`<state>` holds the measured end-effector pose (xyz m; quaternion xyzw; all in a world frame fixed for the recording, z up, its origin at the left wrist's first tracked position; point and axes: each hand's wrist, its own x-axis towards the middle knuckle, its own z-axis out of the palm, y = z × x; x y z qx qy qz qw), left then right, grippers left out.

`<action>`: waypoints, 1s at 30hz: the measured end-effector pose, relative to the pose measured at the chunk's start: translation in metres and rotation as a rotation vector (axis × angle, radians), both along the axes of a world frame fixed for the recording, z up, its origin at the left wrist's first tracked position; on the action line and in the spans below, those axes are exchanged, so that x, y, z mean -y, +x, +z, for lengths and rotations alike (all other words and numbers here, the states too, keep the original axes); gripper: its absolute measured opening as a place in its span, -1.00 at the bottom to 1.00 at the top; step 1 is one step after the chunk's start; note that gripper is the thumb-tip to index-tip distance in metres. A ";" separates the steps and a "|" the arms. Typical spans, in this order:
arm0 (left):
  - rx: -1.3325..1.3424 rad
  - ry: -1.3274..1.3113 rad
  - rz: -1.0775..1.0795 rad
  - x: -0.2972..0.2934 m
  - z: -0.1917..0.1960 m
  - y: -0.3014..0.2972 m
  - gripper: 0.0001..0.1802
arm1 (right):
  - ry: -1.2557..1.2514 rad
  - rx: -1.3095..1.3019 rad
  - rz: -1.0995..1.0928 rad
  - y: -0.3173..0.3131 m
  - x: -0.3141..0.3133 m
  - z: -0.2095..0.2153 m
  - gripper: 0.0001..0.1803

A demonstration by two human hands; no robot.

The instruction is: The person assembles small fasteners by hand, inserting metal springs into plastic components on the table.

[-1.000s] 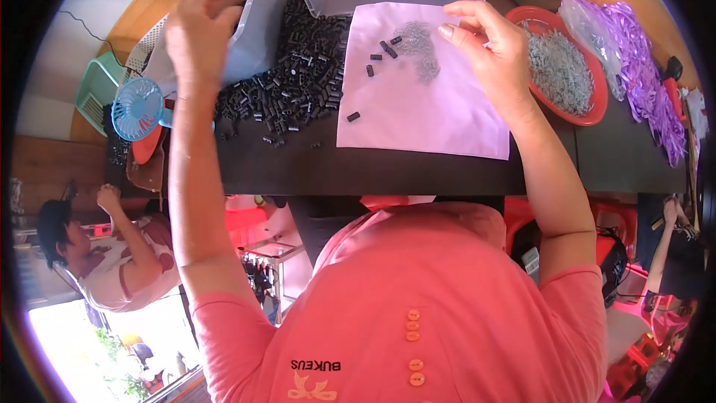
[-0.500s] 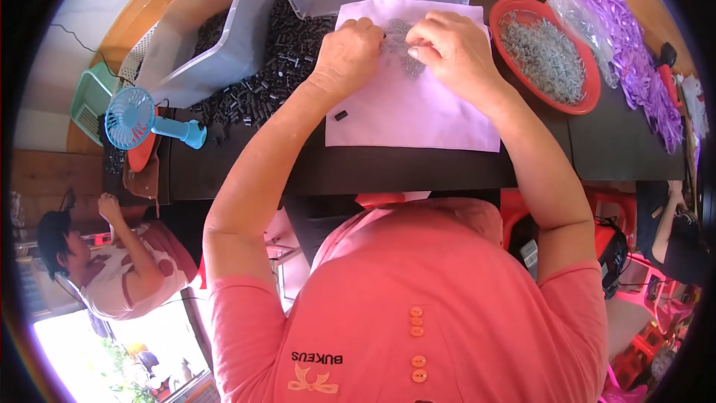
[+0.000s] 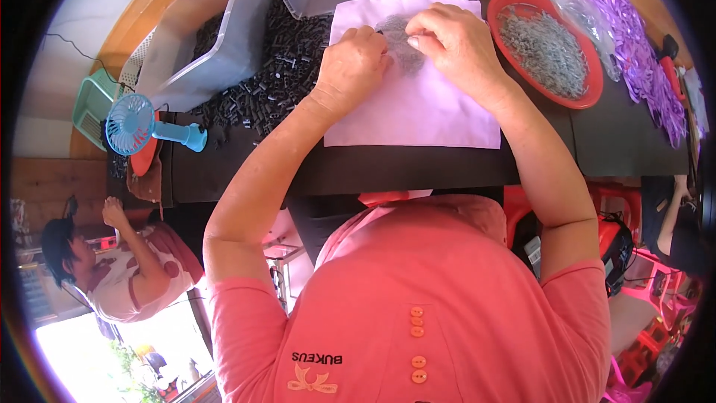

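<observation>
A pink-lilac sheet (image 3: 414, 119) lies flat on the dark table, with a loose heap of fine grey bits (image 3: 409, 60) near its far part. Over the left side of that heap, my left hand (image 3: 350, 63) is closed, a small black piece (image 3: 380, 31) just showing at its fingertips. My right hand (image 3: 455, 41) hovers at the heap's right side, thumb and index finger pinched together. What that pinch holds, if anything, is too small to make out.
Left of the sheet, many small black pieces (image 3: 257, 97) spill by a clear plastic bin (image 3: 239, 30). A blue handheld fan (image 3: 130, 123) lies farther left. At right are a red basin (image 3: 593, 93) of small clear-grey parts and purple ribbons (image 3: 626, 26). Another person (image 3: 138, 269) sits at left.
My left hand has shifted slightly, and a black piece appears at its fingertips. The black piece earlier lying on the sheet near my left wrist no longer shows. My right hand stays pinched.
</observation>
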<state>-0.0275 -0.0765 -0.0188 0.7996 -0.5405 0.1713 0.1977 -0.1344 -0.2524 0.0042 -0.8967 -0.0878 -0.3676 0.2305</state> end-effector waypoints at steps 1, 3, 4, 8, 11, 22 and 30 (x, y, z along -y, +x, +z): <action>0.001 0.002 0.001 0.000 -0.001 0.000 -0.87 | 0.002 0.001 0.001 0.000 -0.001 0.000 -0.90; 0.036 0.021 -0.026 0.000 -0.004 0.003 -0.86 | 0.023 -0.010 -0.002 0.000 -0.003 0.002 -0.90; 0.037 0.023 -0.026 0.002 -0.004 0.003 -0.86 | 0.025 -0.010 -0.002 -0.001 -0.003 0.002 -0.90; 0.085 0.051 0.014 0.005 -0.003 0.002 -0.89 | 0.094 -0.045 0.004 -0.001 -0.004 0.002 -0.94; -0.349 -0.131 0.063 0.004 0.010 0.005 -0.85 | 0.297 -0.083 0.063 0.003 -0.004 0.001 -0.94; -1.544 -0.311 -0.091 0.010 0.075 -0.011 -0.74 | 0.991 -0.100 0.370 -0.007 -0.011 0.017 -0.91; -0.397 -0.028 0.055 -0.014 0.019 0.046 -0.86 | 0.961 -0.128 0.247 -0.004 -0.008 0.013 -0.90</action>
